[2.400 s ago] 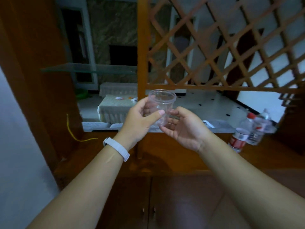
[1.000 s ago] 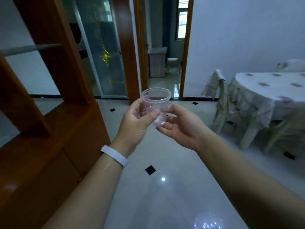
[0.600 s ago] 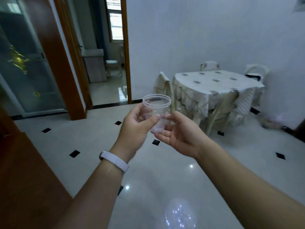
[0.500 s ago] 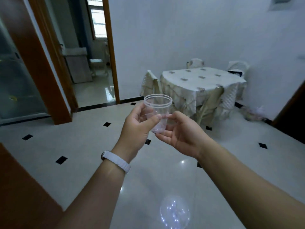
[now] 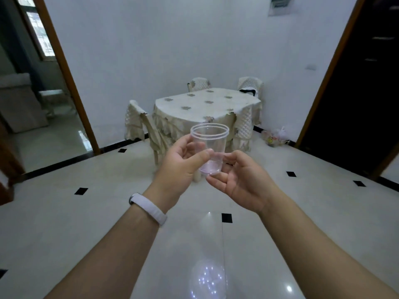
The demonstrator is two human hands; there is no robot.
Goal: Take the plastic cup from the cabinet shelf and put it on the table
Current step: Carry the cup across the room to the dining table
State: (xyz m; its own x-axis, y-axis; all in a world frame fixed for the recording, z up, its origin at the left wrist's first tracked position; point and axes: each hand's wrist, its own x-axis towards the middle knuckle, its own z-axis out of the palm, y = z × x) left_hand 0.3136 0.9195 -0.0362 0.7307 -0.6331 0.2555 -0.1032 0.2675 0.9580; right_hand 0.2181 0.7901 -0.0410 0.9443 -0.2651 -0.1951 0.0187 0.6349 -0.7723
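Observation:
A clear plastic cup is held upright in mid-air in front of me. My left hand, with a white band on its wrist, grips the cup's side with thumb and fingers. My right hand touches the cup's base from the right with its fingertips and thumb. Straight ahead, across the room, stands the table under a cream flowered cloth. The cabinet is out of view.
Covered chairs stand around the table: one at its left, two behind it. Glossy white floor tiles with black diamonds lie between me and the table. An open doorway is at left, a dark doorway at right, a plastic bag by the wall.
The view has swung from the cabinet across the room to face the table, which now sits centred and nearer. Both hands have kept the same hold on the cup.

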